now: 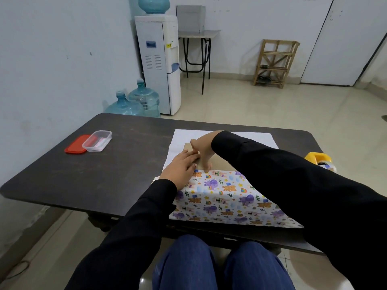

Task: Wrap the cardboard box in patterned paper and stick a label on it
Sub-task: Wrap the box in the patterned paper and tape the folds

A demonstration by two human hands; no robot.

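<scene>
A flat brown cardboard box (217, 162) lies on the dark table (104, 174), with patterned paper (219, 197) folded up over its near half; the paper's white back (188, 137) shows beyond the box. My left hand (180, 168) lies flat on the paper's edge at the box's left end, fingers straight. My right hand (202, 149) reaches across from the right and presses its fingertips down on the same paper edge on top of the box. My right sleeve hides the right part of the box.
A clear plastic container (97, 140) with small items inside sits next to its red lid (75, 144) at the table's far left. A yellow tape dispenser (320, 161) stands at the table's right edge. Water bottles and a dispenser stand beyond the table.
</scene>
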